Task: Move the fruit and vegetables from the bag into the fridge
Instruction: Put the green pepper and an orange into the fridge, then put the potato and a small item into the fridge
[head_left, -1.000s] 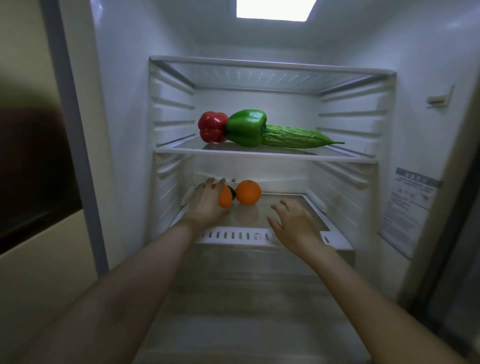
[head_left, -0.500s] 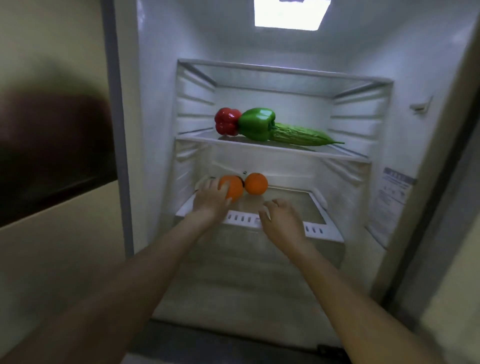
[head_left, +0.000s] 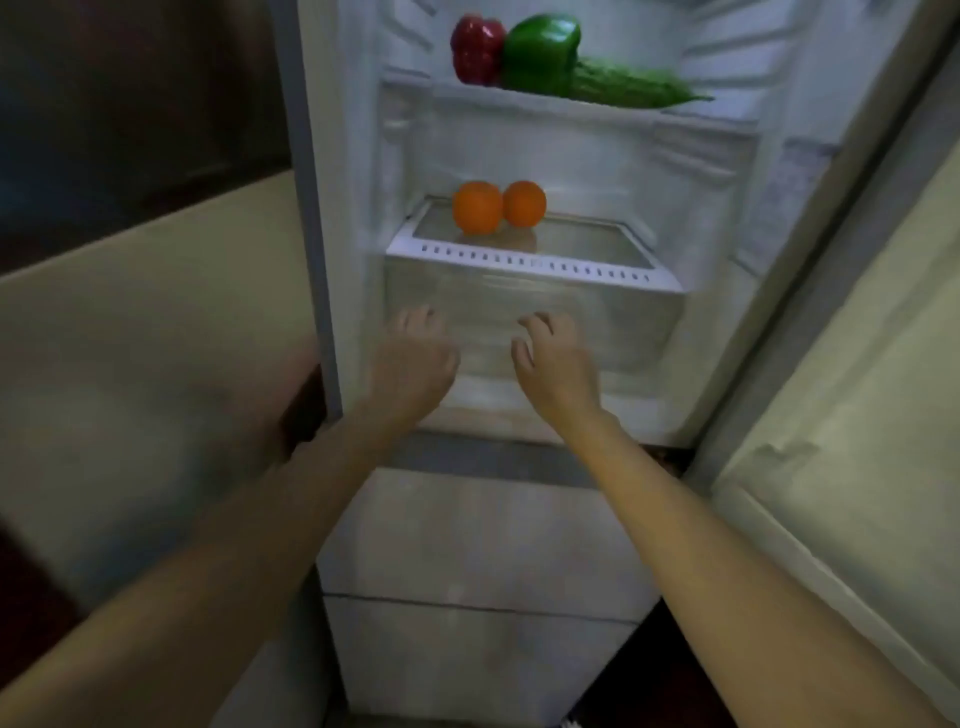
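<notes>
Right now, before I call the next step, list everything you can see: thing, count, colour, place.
red pepper: 1, red, upper shelf, left
green pepper: 1, green, upper shelf, beside the red one
bitter gourd: 1, green, upper shelf, right of the peppers
oranges: 2, orange, side by side on the lower shelf
lower shelf: 1, white-rimmed glass, above the drawer
drawer: 1, clear, under the lower shelf
fridge door: 1, pale, open at right
left hand: 1, empty, before the drawer
right hand: 1, empty, before the drawer
</notes>
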